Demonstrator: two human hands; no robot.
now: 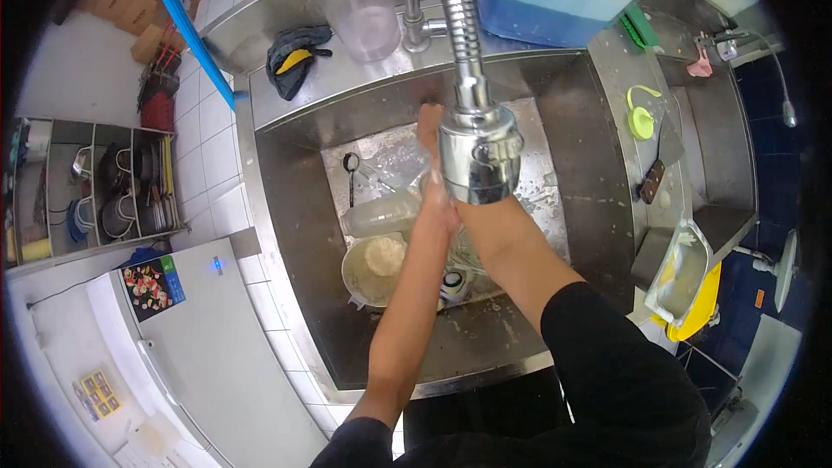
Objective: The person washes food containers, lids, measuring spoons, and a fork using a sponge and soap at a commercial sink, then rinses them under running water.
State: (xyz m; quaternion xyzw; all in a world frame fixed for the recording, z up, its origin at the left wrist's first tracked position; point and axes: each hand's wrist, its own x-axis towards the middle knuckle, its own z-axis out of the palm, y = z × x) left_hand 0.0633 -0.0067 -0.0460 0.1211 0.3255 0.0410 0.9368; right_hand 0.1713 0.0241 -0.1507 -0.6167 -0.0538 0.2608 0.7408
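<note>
My left hand (437, 192) and my right hand are together under the chrome faucet head (480, 162), over the steel sink basin (422, 354). The faucet head hides most of my right hand. Bare fingers (429, 118) stick out beyond its left side; whose hand they belong to is unclear. Whether either hand holds something does not show. Left of my hands lie a translucent plastic container (380, 213) on its side and a thin black-ringed utensil (351, 162). A pale bowl (354, 283) with foamy matter stands beside my left forearm. Between my forearms is a small dark-centred object (453, 279).
Behind the basin stand a pump bottle (364, 26), a dark cloth (296, 62) and a large jug of blue liquid (546, 19). On the right ledge lie a lime-green cap (641, 122), a brown-handled scraper (652, 182) and a metal tray (682, 276). A white freezer (221, 351) is at left.
</note>
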